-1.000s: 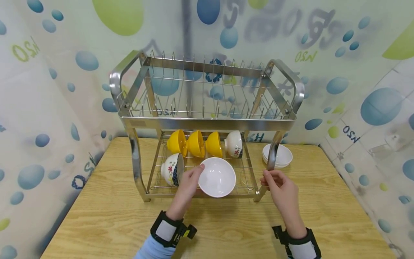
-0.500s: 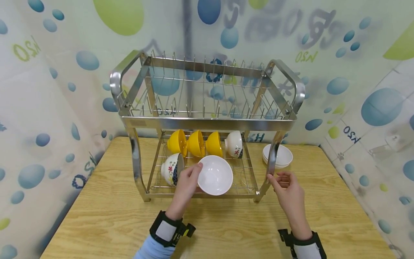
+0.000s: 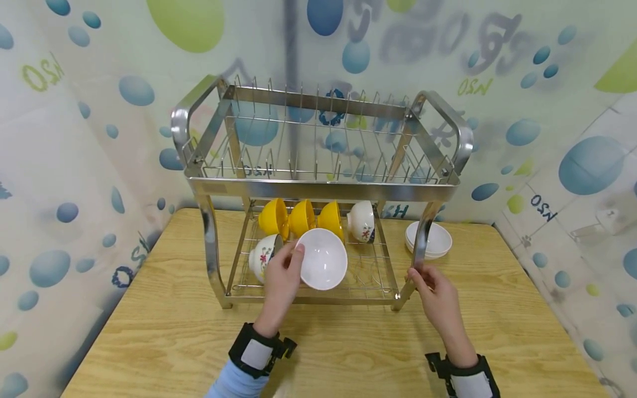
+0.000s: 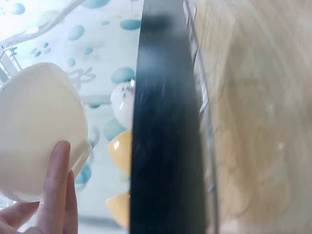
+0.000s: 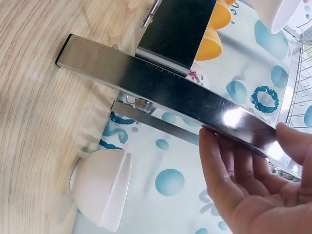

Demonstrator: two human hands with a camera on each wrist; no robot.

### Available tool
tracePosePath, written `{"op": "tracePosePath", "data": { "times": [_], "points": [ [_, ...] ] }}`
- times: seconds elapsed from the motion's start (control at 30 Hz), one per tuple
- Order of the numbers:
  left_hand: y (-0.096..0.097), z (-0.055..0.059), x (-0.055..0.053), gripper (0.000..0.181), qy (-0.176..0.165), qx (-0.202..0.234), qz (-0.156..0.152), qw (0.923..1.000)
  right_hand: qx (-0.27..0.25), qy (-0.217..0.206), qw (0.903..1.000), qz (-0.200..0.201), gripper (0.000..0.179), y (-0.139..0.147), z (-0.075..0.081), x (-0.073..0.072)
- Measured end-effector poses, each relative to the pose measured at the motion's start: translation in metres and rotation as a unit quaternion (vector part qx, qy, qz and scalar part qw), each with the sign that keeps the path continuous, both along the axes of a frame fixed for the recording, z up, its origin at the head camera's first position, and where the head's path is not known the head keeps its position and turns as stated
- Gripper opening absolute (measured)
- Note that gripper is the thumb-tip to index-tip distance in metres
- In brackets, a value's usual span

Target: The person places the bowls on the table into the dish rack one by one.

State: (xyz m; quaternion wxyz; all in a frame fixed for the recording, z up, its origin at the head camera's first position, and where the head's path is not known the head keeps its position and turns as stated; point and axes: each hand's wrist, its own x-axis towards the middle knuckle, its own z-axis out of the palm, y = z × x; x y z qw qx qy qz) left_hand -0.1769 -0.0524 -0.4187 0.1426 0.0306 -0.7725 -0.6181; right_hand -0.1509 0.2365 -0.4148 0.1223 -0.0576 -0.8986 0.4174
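Observation:
My left hand (image 3: pixel 283 279) holds a white bowl (image 3: pixel 324 259) by its rim, thumb at the edge and fingers against the outside. The bowl's inside faces me, in front of the lower shelf of a metal dish rack (image 3: pixel 318 190). In the left wrist view, fingertips touch the bowl (image 4: pixel 39 122) close to its foot. My right hand (image 3: pixel 439 298) grips the rack's front right leg; in the right wrist view the thumb and fingers lie on either side of the leg (image 5: pixel 161 87). Just left of the held bowl, a floral bowl (image 3: pixel 261 258) stands tilted on the lower shelf, partly hidden by my left hand.
Yellow bowls (image 3: pixel 272 218) and another floral bowl (image 3: pixel 361 221) stand on edge in the lower shelf's back row. Two stacked white bowls (image 3: pixel 430 240) sit on the wooden table (image 3: pixel 164 331) right of the rack. Upright wires line the upper shelf.
The white bowl in my left hand has moved up and left, toward the back row, and now covers more of it. My right hand shifted slightly right, then closed on the leg again.

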Motion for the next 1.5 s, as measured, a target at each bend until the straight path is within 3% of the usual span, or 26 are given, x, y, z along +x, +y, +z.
{"op": "tracePosePath", "data": {
  "times": [0.2,0.33,0.6,0.7,0.9,0.93,1.07,1.17,1.5],
  "points": [
    [-0.008,0.009,-0.001,0.038,0.084,-0.044,0.036,0.9949,0.003,-0.007,0.9999,0.012,0.034,0.000,0.000,-0.001],
    [-0.011,0.012,-0.001,0.036,0.128,-0.094,0.061,0.9854,0.006,-0.014,0.9998,0.016,0.036,0.000,0.000,-0.001],
    [-0.008,0.010,0.000,0.044,0.155,-0.195,0.104,0.9629,0.010,-0.020,0.9997,0.009,0.036,-0.001,0.000,0.000],
    [-0.006,0.007,0.000,0.048,0.181,-0.236,0.117,0.9477,0.010,-0.018,0.9998,0.006,0.036,-0.001,-0.001,0.000],
    [0.002,-0.002,-0.003,0.054,0.206,-0.301,0.115,0.9240,0.013,-0.013,0.9998,0.008,0.035,-0.001,-0.001,0.000],
    [0.003,-0.005,-0.003,0.055,0.214,-0.317,0.113,0.9169,0.013,-0.014,0.9998,0.009,0.035,-0.001,-0.001,-0.001],
    [0.008,-0.016,-0.007,0.059,0.258,-0.386,0.125,0.8766,0.005,-0.019,0.9997,0.012,0.034,-0.001,-0.002,-0.001],
    [0.011,-0.022,-0.009,0.060,0.269,-0.409,0.132,0.8618,0.000,-0.019,0.9997,0.013,0.033,-0.002,-0.001,-0.001],
    [0.012,-0.027,-0.008,0.064,0.229,-0.444,0.146,0.8540,-0.003,-0.026,0.9996,0.013,0.035,-0.002,0.000,-0.001]
  ]
}}
